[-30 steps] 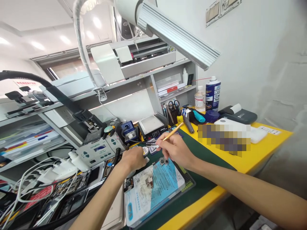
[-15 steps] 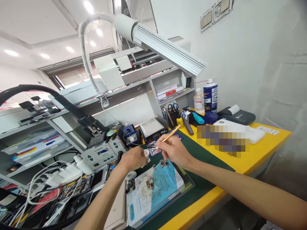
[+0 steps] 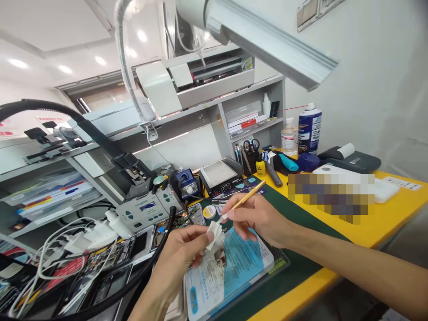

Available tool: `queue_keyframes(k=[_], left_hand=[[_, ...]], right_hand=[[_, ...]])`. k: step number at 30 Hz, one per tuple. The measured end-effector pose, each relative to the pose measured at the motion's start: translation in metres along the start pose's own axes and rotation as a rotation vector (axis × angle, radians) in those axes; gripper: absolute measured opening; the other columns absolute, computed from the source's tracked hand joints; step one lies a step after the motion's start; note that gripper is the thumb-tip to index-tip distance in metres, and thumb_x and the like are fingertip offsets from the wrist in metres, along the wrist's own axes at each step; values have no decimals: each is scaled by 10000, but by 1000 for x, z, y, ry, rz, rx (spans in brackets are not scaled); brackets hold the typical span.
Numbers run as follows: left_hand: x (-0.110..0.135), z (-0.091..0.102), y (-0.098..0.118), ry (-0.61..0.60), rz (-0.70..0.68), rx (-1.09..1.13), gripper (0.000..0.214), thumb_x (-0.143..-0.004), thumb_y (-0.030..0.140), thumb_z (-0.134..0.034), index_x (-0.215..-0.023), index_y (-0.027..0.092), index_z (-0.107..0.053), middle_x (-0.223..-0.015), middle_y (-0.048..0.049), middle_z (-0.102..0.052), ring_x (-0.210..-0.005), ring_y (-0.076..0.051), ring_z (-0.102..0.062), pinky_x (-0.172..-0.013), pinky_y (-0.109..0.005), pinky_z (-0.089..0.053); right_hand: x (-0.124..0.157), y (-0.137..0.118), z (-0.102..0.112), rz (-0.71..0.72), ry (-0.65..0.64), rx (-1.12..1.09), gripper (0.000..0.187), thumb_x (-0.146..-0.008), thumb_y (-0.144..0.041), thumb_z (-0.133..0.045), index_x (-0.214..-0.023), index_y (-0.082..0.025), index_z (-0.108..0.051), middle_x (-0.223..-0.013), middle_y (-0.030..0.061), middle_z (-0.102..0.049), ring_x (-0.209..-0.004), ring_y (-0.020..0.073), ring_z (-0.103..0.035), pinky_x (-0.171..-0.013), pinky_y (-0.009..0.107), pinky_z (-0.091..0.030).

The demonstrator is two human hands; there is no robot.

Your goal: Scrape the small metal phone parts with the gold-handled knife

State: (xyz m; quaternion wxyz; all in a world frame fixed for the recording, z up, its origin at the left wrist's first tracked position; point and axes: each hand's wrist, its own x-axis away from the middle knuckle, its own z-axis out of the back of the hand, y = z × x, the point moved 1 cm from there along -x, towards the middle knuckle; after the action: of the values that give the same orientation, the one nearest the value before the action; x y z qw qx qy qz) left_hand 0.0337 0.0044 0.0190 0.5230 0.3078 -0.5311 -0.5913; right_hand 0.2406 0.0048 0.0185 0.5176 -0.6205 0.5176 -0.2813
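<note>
Paper, white and folded, is above the blue-and-white box, pinched in the grip of the left hand. Over the box's far side, the right hand pinches a gold tool, tip at the paper.

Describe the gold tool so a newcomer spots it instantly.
On the yellow table lies a green mat. Above it, the right hand pinches the gold tool, slanting up and right. Its slim gold shaft sets it apart from the white scrap in the left hand.
</note>
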Motion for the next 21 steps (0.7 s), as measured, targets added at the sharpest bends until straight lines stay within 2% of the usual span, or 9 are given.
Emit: queue_keyframes(k=[3, 7, 15, 21], left_hand=[[1, -3, -3, -2, 8, 92, 435, -678, 524, -804, -870, 139, -739, -543, 52, -439, -486, -58, -322, -465, -213, -252], [7, -5, -5, -49, 30, 149, 395, -690, 492, -812, -874, 147, -754, -553, 35, -470, -494, -66, -338, -461, -219, -238], [17, -4, -11, -123, 23, 201, 382, -737, 508, -793, -923, 177, -762, -743, -12, -586, -527, -60, -340, -471, -233, -222], [20, -4, -13, -160, 7, 206, 375, -763, 522, -779, -948, 196, -768, -720, -4, -554, -542, -69, -335, -477, -235, -221]], right_hand=[[2, 3, -1, -21, -44, 24, 170, -819, -301, -743, -853, -155, -663, -453, -49, -577, -361, 75, -453, -332, 157, -331], [4, 4, -4, -38, -73, 72, 167, -837, -291, -748, -885, -157, -660, -476, -46, -584, -380, 77, -464, -347, 158, -350], [7, 7, -7, -81, -98, 74, 102, -848, -231, -719, -871, -162, -648, -489, -44, -586, -406, 77, -495, -358, 144, -365], [9, 7, -7, -67, -97, 97, 91, -848, -224, -722, -863, -164, -656, -512, -46, -577, -417, 80, -510, -364, 149, -366]])
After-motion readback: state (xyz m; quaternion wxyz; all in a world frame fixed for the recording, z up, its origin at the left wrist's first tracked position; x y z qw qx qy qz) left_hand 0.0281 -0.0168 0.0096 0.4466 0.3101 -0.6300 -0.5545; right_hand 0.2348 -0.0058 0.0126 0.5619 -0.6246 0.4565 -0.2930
